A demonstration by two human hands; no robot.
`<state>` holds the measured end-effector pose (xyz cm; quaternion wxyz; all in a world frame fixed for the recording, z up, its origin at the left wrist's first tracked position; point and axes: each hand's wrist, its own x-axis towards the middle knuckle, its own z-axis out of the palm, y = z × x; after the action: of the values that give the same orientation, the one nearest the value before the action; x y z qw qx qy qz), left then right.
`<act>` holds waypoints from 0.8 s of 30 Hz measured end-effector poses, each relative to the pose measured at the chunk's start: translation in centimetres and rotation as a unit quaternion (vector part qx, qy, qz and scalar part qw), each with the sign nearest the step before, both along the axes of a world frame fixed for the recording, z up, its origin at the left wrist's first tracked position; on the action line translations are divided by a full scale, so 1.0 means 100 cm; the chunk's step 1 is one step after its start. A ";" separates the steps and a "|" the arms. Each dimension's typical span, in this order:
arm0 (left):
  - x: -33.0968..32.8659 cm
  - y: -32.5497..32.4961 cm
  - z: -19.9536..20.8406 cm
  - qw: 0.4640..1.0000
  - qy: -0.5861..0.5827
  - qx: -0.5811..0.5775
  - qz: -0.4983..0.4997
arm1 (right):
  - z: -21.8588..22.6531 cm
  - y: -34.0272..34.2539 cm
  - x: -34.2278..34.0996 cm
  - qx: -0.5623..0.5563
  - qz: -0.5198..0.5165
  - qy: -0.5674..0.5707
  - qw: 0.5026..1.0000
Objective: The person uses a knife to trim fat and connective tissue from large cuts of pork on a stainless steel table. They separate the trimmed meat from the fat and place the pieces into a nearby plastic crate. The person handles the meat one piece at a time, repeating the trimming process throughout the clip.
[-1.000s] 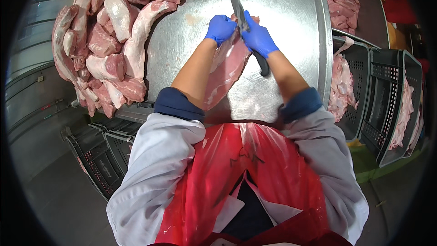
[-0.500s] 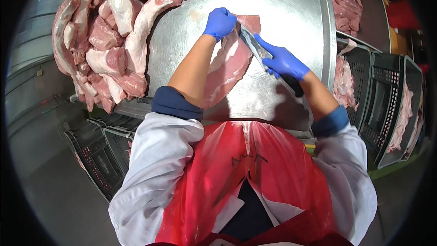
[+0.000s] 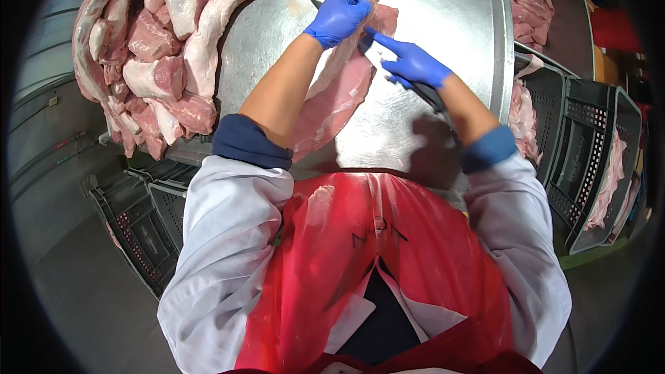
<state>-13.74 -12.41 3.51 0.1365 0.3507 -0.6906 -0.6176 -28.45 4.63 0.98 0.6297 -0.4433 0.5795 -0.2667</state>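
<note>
A long, pale pink piece of raw meat (image 3: 344,97) with a whitish strip along its left side lies on the steel table (image 3: 429,7). My left hand (image 3: 338,17), in a blue glove, is closed on the upper end of that strip and lifts it. In my gloved right hand (image 3: 418,64) is a knife (image 3: 376,52), its dark handle under my palm and my index finger stretched along the blade. The blade passes under the lifted strip. Its tip shows beyond my left hand; the middle is hidden.
A heap of meat pieces (image 3: 149,41) covers the table's left end. To the right stand a metal bin (image 3: 571,17) with meat and grey perforated crates (image 3: 592,145) holding paler pieces. More crates (image 3: 138,228) stand low on the left. A raised rim (image 3: 500,48) edges the table.
My left hand has moved up, pulling the strip's end with it. My right hand has shifted up and left, pushing the blade under the strip until its tip shows on the far side.
</note>
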 end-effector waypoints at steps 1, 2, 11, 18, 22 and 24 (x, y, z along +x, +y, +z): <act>-0.002 0.001 0.007 1.000 0.010 -0.001 -0.009 | 0.003 -0.014 0.012 -0.012 -0.021 0.010 1.000; -0.003 0.000 0.015 1.000 -0.014 -0.002 -0.005 | 0.010 -0.010 0.010 -0.002 -0.019 0.007 1.000; 0.004 0.012 0.041 0.991 0.063 0.121 0.006 | -0.026 0.009 0.044 -0.074 -0.048 0.036 0.995; 0.024 0.007 0.058 0.978 0.132 0.142 0.071 | -0.010 0.093 0.082 -0.143 -0.023 0.006 0.989; 0.026 0.024 0.075 0.982 0.130 0.137 -0.005 | 0.008 0.034 0.096 -0.061 -0.034 0.048 0.996; 0.028 0.023 0.073 0.973 0.153 0.170 -0.009 | -0.012 0.005 0.102 -0.051 -0.026 0.073 0.996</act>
<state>-10.97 -10.06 10.81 0.1735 0.2640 -0.5496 -0.7734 -18.29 5.11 -0.24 0.5556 -0.4778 0.6206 -0.2791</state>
